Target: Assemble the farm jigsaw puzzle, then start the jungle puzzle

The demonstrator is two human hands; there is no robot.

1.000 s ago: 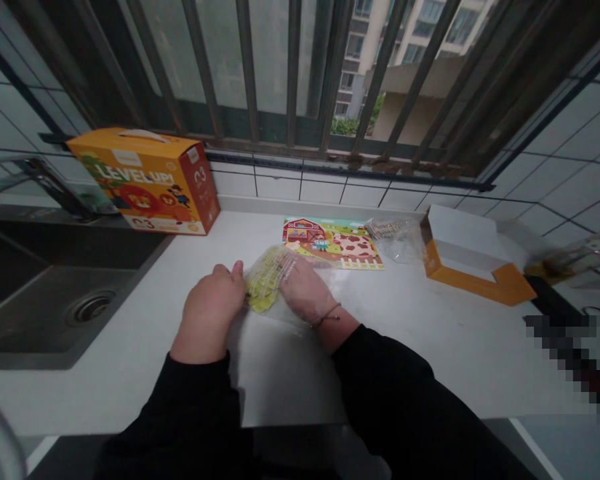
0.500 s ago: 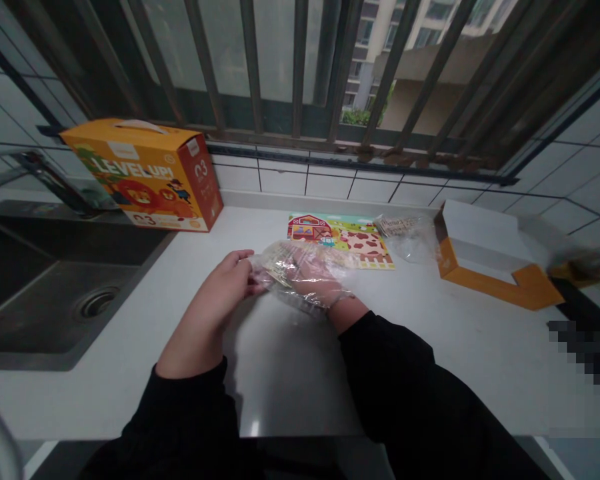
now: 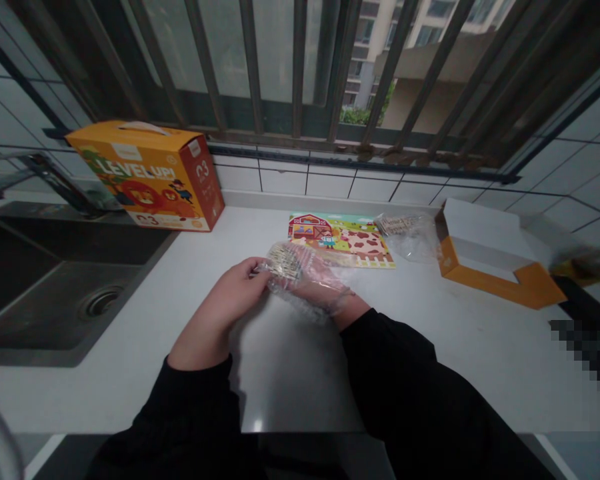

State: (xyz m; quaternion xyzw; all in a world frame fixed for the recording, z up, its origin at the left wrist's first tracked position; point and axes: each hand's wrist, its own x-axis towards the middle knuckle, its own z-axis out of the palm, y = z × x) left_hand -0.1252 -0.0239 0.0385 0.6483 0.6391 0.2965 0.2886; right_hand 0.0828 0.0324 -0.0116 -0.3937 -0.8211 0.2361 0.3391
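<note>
A clear plastic bag with a stack of thin puzzle pieces in it is between my hands, over the counter. My left hand pinches the bag's left end with thumb and fingers. Up to the wrist, my right hand is inside the bag, and its fingers close around the stack; the crinkled film partly hides them. Just behind the hands lies a farm picture board with a red barn and a spotted cow, its lower edge partly covered by the bag and right hand.
At the back left stands an orange "LEVEL UP!" box, beside a dark sink with a tap. Another clear bag of pieces lies right of the board. Farther right is an open orange-and-white box part. A barred window is behind the white counter.
The stack of pieces now shows more plainly, tilted up at the bag's left end. My left hand has shifted slightly right and down, still pinching the bag. My right hand remains inside.
</note>
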